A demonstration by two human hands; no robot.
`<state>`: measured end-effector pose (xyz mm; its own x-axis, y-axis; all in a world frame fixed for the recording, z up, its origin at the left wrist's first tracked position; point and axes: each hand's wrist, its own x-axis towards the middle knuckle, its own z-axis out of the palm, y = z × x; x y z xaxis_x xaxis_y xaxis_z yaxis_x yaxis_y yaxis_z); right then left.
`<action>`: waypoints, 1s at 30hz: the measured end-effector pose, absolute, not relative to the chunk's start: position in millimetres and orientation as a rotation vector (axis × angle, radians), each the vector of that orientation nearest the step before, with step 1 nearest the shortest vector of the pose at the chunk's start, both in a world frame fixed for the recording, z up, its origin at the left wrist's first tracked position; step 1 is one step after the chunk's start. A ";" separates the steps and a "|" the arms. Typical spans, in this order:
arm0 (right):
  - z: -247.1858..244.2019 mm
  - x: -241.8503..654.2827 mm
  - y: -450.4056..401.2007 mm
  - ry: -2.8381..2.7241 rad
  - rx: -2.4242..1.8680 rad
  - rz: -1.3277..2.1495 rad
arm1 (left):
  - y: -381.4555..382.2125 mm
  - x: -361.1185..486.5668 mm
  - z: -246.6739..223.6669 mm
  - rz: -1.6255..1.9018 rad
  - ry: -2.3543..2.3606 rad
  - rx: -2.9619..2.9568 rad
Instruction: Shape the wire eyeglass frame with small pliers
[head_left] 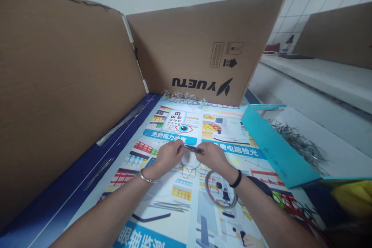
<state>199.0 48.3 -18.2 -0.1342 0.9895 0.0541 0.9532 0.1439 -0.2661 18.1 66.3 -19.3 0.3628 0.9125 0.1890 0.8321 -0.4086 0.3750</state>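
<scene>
My left hand [170, 155], with a silver bangle at the wrist, is closed in a pinch. A thin dark wire [187, 170] loops just below it and seems to come from its fingers, though the grip itself is hidden. My right hand [213, 159], wearing a black band, is wrapped round a small dark scissor-like metal tool [195, 149]. The tool's narrow jaws point left and reach the left fingertips; whether it is pliers or scissors is unclear. Under the right wrist lies a grey ring-shaped coil [221, 189]. Straight cut wires [171, 206] lie nearer me.
Cardboard panels [72, 58] wall the left and back [174, 46]. Tangled wire scraps [186, 96] lie along the back panel. Bundled wires [119, 126] rest at left. A turquoise box [271, 145] at right holds a wire pile [299, 145]. Several coloured scissor handles [290, 203] lie lower right.
</scene>
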 end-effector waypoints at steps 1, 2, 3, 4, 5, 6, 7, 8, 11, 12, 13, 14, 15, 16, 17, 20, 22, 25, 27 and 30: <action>-18.1 199.0 48.4 -2.202 -1.906 0.241 | 66.2 18.2 -19.2 0.545 1.567 2.414; -18.1 199.0 48.4 -2.204 -1.899 0.237 | 66.2 18.3 -19.0 0.546 1.563 2.421; -18.1 199.0 48.4 -2.204 -1.895 0.233 | 66.1 18.3 -18.8 0.548 1.551 2.427; -18.2 199.0 48.3 -2.204 -1.890 0.231 | 66.0 18.2 -18.5 0.553 1.532 2.431; -18.4 199.2 48.2 -2.203 -1.884 0.235 | 66.0 18.2 -18.2 0.559 1.510 2.433; -18.7 199.3 48.0 -2.201 -1.879 0.241 | 66.0 18.1 -17.9 0.567 1.490 2.430; -18.9 199.6 47.8 -2.196 -1.875 0.247 | 66.0 18.0 -17.7 0.573 1.475 2.422; -19.1 199.8 47.7 -2.189 -1.871 0.254 | 66.2 17.8 -17.5 0.576 1.466 2.410; -19.4 200.8 47.6 -2.176 -1.848 0.270 | 67.3 17.6 -18.0 0.572 1.456 2.373; -19.5 201.1 47.7 -2.173 -1.840 0.275 | 67.9 17.6 -18.7 0.568 1.451 2.371; -19.5 201.4 47.9 -2.172 -1.833 0.281 | 68.6 17.6 -19.4 0.563 1.446 2.374; -19.6 201.7 48.1 -2.172 -1.825 0.286 | 69.3 17.7 -20.3 0.560 1.442 2.380; -19.7 202.0 48.3 -2.171 -1.818 0.288 | 70.0 17.8 -21.1 0.558 1.440 2.385; -19.8 202.2 48.5 -2.171 -1.811 0.287 | 70.6 18.0 -21.9 0.556 1.439 2.387; -20.0 202.5 48.6 -2.170 -1.806 0.282 | 71.1 18.1 -22.4 0.556 1.436 2.386; -20.1 203.1 48.5 -2.172 -1.807 0.283 | 71.8 18.0 -22.8 0.556 1.426 2.367; -20.1 203.3 48.4 -2.177 -1.813 0.305 | 71.8 17.5 -22.6 0.563 1.423 2.351; -20.6 203.3 48.7 -2.177 -1.810 0.329 | 72.7 15.7 -23.0 0.587 1.407 2.329; -21.5 203.2 49.2 -2.165 -1.817 0.329 | 74.6 14.0 -23.7 0.595 1.356 2.314; -23.1 203.5 50.0 -2.150 -1.826 0.324 | 78.8 10.8 -24.5 0.586 1.249 2.278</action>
<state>203.5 50.0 -23.1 -0.1460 0.9859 0.0818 0.9179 0.1659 -0.3606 10.8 78.8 -24.5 0.4934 0.8586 0.1393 0.6560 -0.4725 0.5886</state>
